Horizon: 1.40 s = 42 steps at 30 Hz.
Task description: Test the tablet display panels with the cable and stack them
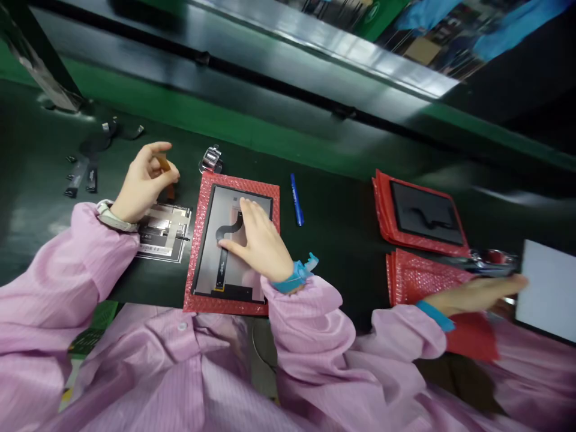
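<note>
My left hand [146, 180], with a pale watch at the wrist, pinches an orange-brown strip [170, 191] between thumb and finger. Under it lies a flat panel with printed circuitry and a label [164, 234]. My right hand [261, 240], with a blue wrist strap, rests with its fingers spread on a grey display panel [209, 240]. That panel lies on a red bubble-wrap sheet [231, 181]. A curved black flex cable [224, 255] is on the panel, partly beside my right thumb and fingers.
Black cables [92, 159] lie at the left. A metal-topped item [211, 159] is behind the sheet, a blue pen [297, 201] to its right. Farther right are another panel [425, 213] on red wrap, a red bubble-wrap stack [418, 276] and a co-worker's hand [481, 294] at a white panel [549, 291].
</note>
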Available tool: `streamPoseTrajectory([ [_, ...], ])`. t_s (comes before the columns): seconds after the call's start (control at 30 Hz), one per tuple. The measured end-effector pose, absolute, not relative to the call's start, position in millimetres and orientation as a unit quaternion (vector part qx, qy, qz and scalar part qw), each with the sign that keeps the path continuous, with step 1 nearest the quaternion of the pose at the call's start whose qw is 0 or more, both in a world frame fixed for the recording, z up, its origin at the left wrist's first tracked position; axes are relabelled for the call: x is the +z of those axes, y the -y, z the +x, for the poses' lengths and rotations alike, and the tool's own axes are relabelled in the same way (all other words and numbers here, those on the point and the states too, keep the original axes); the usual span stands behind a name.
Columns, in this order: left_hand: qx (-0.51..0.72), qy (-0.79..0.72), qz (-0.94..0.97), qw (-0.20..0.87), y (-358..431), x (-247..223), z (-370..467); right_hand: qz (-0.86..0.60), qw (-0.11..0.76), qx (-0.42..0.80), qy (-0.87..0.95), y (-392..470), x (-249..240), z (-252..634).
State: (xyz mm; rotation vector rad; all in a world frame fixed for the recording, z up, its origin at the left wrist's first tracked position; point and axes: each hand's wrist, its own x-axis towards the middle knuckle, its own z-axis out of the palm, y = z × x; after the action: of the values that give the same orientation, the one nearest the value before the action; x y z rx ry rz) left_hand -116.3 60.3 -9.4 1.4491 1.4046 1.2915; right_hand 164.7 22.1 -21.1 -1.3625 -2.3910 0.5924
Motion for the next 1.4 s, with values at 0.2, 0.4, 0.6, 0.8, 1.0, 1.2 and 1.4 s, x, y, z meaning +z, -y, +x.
streamPoseTrajectory([
  [0.2,0.499,-0.494,0.612,0.363,-58,1,-111,-0.473,0.122,0.227,0.843,-10,-22,158],
  [0.4,0.496,-0.458,0.624,0.394,-55,-2,-108,-0.504,0.149,0.221,0.821,0,-22,151],
  [0.6,0.48,-0.423,0.66,0.395,-45,7,-96,-0.495,0.257,0.312,0.769,4,-15,147],
  [0.8,0.405,-0.464,0.703,0.355,-35,7,-93,-0.419,0.343,0.538,0.646,1,-17,139],
  [1.0,0.353,-0.432,0.771,0.306,-37,10,-89,-0.381,0.336,0.585,0.632,1,-22,129],
  [1.2,0.303,-0.419,0.798,0.308,-35,11,-85,-0.388,0.364,0.563,0.633,-1,-27,133],
  [1.4,0.287,-0.414,0.811,0.298,-31,10,-84,-0.363,0.362,0.4,0.76,-9,-21,138],
])
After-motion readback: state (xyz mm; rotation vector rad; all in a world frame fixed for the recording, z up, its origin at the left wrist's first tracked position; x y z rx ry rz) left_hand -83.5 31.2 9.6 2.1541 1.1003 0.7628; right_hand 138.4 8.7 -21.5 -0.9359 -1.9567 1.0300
